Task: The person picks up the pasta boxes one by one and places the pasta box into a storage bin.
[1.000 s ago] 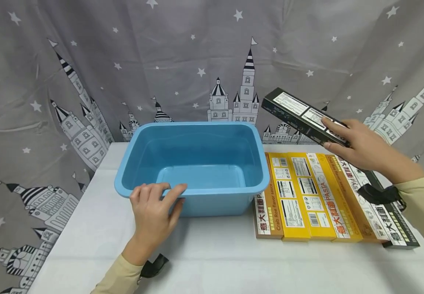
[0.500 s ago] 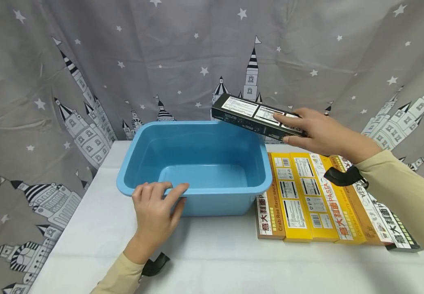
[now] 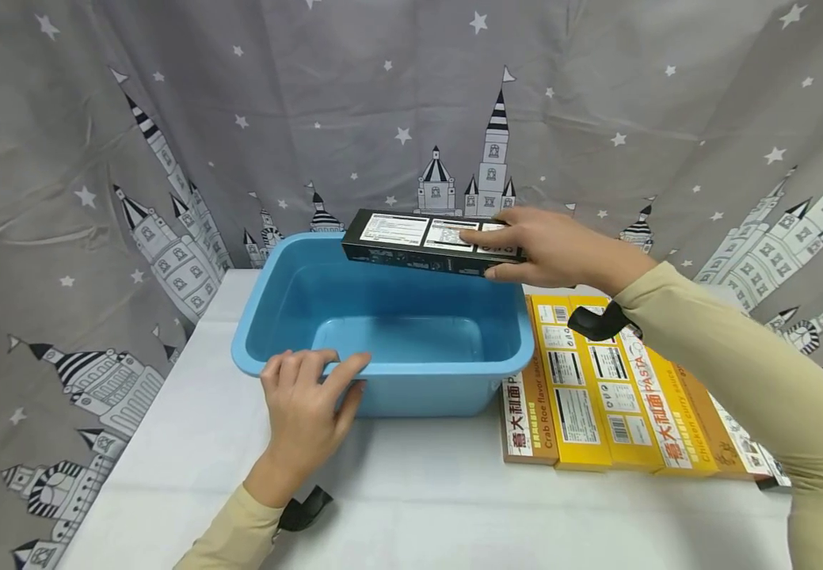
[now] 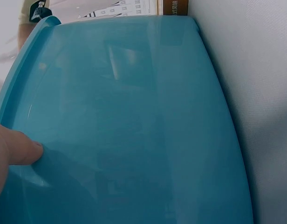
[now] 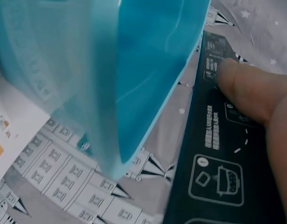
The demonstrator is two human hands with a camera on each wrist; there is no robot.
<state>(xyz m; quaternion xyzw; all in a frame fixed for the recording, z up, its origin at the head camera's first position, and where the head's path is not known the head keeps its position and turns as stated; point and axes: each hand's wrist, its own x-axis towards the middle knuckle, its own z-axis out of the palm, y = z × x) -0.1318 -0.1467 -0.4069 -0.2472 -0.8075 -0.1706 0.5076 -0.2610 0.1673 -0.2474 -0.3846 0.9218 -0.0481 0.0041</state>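
My right hand (image 3: pixel 550 247) grips the right end of a long black pasta box (image 3: pixel 393 230), thumb on its near side. The box is held almost level over the back rim of a blue plastic tub (image 3: pixel 411 369), its white-labelled face up. In the right wrist view, the thumb (image 5: pixel 250 86) presses the printed side of the black box (image 5: pixel 213 168) beside the tub wall. My left hand (image 3: pixel 307 412) holds the tub's front rim at the left, fingers over the edge. From the left wrist, its thumb (image 4: pixel 24 147) lies against the tub's outer wall (image 4: pixel 134 107).
To the right of the tub, several pasta boxes (image 3: pixel 582 412) lie flat side by side, yellow, orange-brown and black; the right forearm (image 3: pixel 710 364) passes above them. A white cloth (image 3: pixel 411 507) covers the table. Behind hangs a grey castle-print curtain (image 3: pixel 354 95).
My right hand has carried the black box leftward from above the row of boxes to over the tub, levelling it. The left hand keeps its hold on the rim.
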